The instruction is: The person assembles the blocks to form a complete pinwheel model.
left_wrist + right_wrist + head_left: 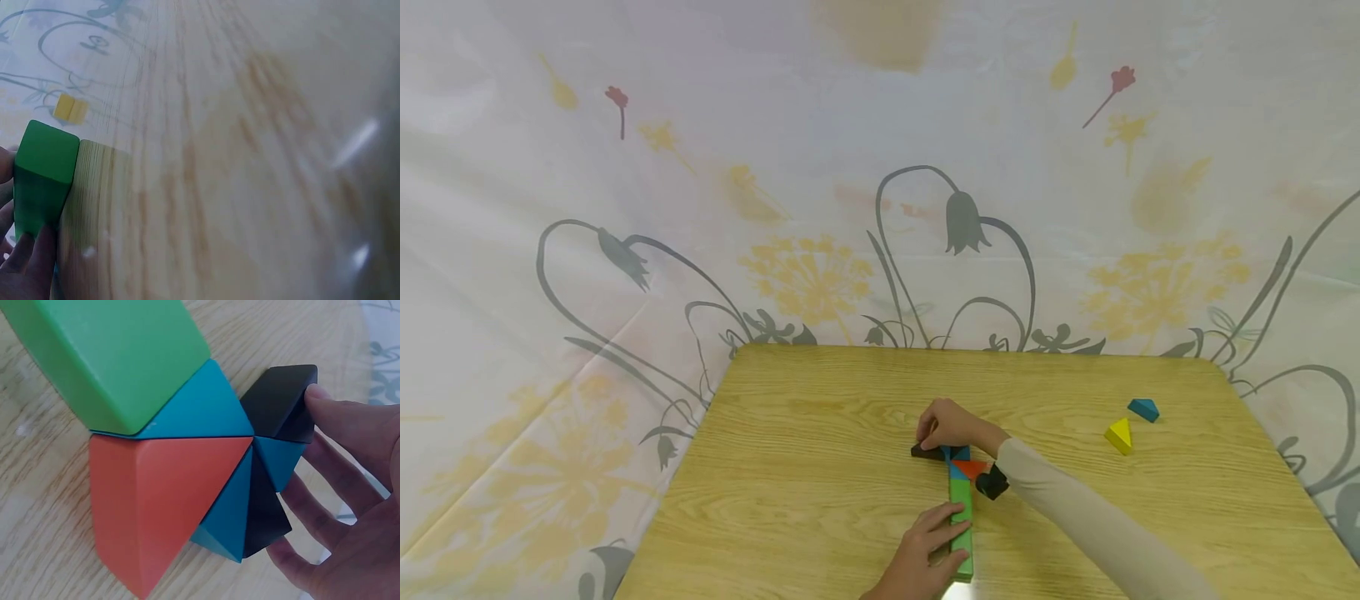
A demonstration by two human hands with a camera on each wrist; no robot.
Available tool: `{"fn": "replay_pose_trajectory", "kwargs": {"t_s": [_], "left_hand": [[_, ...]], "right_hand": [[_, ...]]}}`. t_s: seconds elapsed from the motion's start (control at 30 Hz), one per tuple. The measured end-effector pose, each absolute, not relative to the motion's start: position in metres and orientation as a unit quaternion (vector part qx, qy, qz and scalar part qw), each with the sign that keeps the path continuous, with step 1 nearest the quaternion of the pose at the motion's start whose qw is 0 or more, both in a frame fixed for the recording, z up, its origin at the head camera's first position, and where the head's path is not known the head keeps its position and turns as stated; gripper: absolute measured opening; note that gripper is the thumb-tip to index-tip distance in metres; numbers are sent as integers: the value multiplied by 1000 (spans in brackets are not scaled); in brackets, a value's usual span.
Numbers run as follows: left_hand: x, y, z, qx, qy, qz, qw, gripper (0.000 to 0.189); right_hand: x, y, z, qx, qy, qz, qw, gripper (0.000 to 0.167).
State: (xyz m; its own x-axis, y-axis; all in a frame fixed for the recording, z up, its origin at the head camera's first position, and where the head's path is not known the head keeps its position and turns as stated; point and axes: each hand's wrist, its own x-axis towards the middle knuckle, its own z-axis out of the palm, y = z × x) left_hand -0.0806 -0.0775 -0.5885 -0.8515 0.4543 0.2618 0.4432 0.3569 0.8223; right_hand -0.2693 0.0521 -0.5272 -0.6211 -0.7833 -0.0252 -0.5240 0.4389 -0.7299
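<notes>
On the counter, the right hand pinches the black block in its fingers against a blue wedge, the left hand's fingers lie spread over the green block, and too hard a push could skew them.

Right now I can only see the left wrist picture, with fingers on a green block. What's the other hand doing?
Observer: The right hand is pinching a black block.
Operator: Cool! Are there any red ones?
Observer: Yes, an orange-red block touches a blue triangular block.
Operator: Is any piece all the way over on the right?
Observer: Yes, another blue block lies on the right side of the table, just beyond a yellow block.
</notes>
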Motion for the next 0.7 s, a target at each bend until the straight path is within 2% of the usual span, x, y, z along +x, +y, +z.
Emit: {"fn": "replay_pose_trajectory", "kwargs": {"t_s": [0.7], "left_hand": [[-79, -77, -585, 271, 827, 493, 2, 40]], "right_hand": [[-263, 61, -526, -407, 816, -363, 190, 8]]}}
